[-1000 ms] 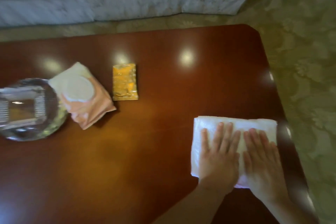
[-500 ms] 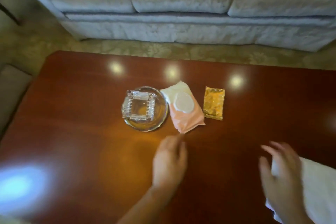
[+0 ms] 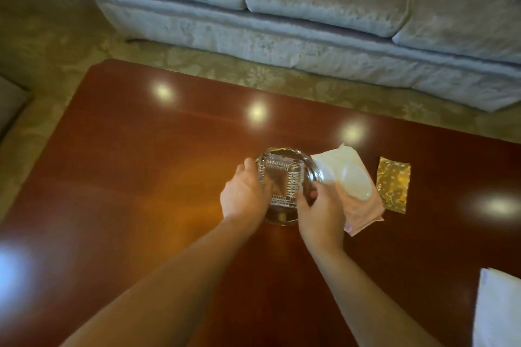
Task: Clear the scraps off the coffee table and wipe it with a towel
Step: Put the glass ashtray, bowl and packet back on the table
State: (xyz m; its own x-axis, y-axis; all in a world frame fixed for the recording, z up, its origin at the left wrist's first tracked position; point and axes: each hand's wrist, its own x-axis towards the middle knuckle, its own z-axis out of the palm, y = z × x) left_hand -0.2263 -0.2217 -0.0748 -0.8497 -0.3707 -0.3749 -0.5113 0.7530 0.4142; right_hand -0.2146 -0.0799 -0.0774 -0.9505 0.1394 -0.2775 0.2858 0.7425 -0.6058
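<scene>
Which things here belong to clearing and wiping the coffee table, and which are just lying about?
Job: coffee table, towel, glass dish under both hands, pink wipes pack, yellow packet.
Lying about: sofa, carpet.

surface: glossy red-brown coffee table (image 3: pixel 141 177) | on it: glass dish (image 3: pixel 284 177), pink-white wipes pack (image 3: pixel 349 186), yellow packet (image 3: pixel 393 184), white towel (image 3: pixel 499 313) at right edge

Head view looks steeply down (edges perhaps blurred) over coffee table (image 3: pixel 141 177); close.
</scene>
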